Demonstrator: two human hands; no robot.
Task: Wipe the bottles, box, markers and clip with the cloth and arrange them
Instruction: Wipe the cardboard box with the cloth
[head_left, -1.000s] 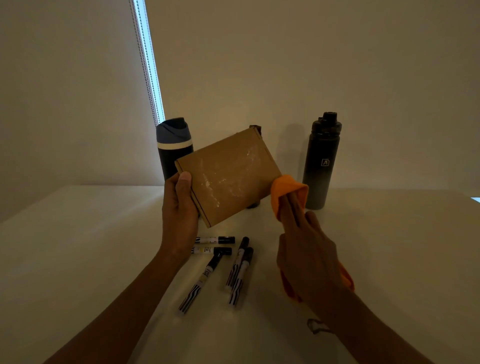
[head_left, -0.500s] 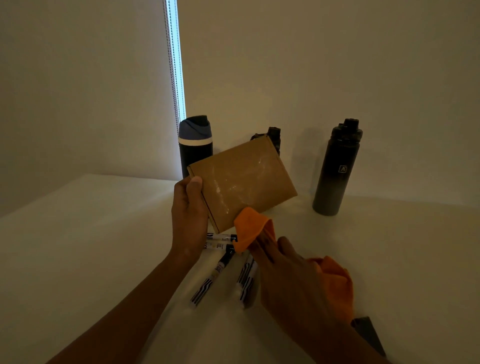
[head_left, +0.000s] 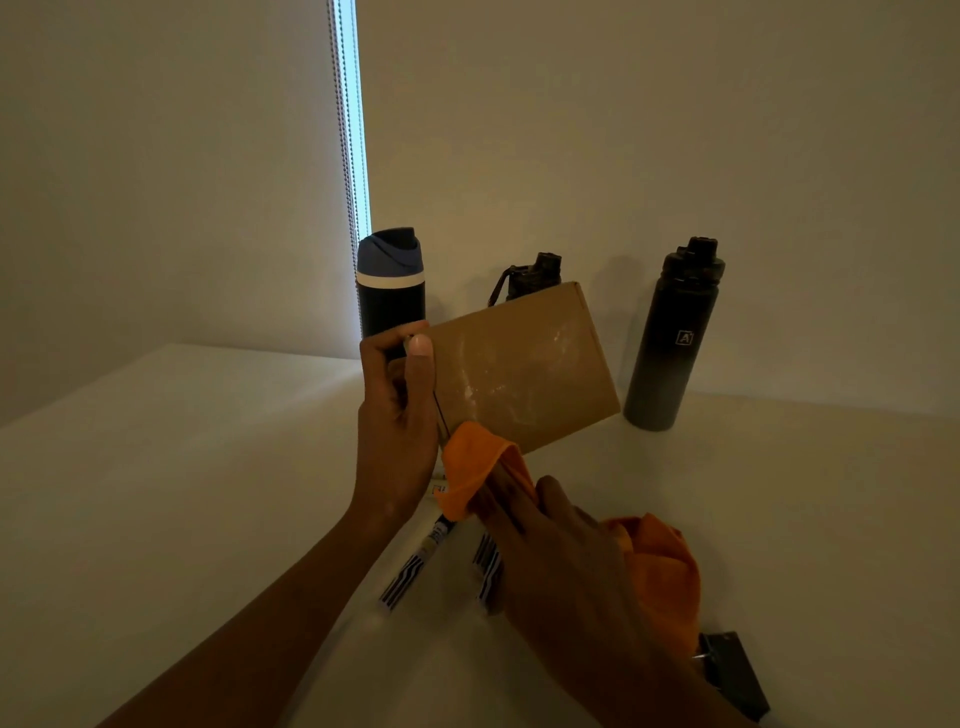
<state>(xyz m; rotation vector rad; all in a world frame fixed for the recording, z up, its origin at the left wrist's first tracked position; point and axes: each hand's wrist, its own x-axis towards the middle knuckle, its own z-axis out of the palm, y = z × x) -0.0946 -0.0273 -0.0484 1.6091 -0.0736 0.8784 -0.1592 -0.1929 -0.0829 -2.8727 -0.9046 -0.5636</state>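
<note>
- Fingers (head_left: 420, 364), left hand (head_left: 397, 421): thumb flat on the front face of the box (head_left: 524, 374) and the rest curled behind its left edge, grasping it. The box is held tilted in the air above the middle of the table (head_left: 182, 467), clear of the surface.
- Fingers (head_left: 501, 493), right hand (head_left: 561, 561): clenched on the orange cloth (head_left: 470, 467). One fold is pushed against the box's lower left corner, and the rest is bunched under the palm.
- Risk, grip: the box is held at one edge only. A firm wipe toward its free right side could likely twist it out of the left hand.
- Risk, fall: a dropped box would probably land on the markers (head_left: 415, 566) lying directly below and scatter them.
- Risk, bottles: the middle bottle (head_left: 535, 275) stands close behind the box, between the blue-lidded bottle (head_left: 390, 291) and the tall black bottle (head_left: 675, 338), all along the table's far edge. A wide stroke might knock one over.
- Risk, trailing cloth: the loose end hangs near the clip (head_left: 735, 675), toward the near right corner, and could drag it.
- Box, appearance: flat brown cardboard, closed. Pale whitish smears cross the front face from centre to upper right, so wiping looks unfinished.
</note>
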